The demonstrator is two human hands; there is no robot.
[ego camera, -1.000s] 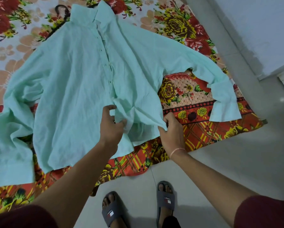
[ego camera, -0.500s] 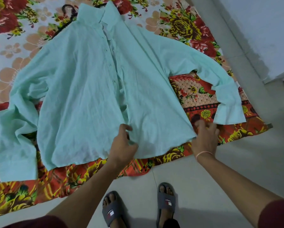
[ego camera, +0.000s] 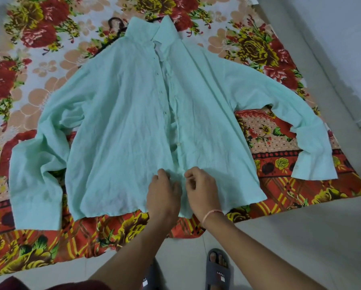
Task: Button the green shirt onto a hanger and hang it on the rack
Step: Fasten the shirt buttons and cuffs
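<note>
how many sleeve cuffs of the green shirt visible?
2. One cuff of the pale green cotton shirt lies at lower left on the floral bedsheet; the other cuff lies at right near the sheet's edge. None hidden.

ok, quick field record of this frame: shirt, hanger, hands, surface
shirt: green shirt lying flat, front up, sleeves spread, placket open along most of its length
hanger: dark hook showing left of the collar, rest hidden under the cloth
left hand: pinching the left front edge near the hem
right hand: pinching the right front edge near the hem, thread band on the wrist
surface: floral bedsheet spread under the shirt
rack: not in view
</note>
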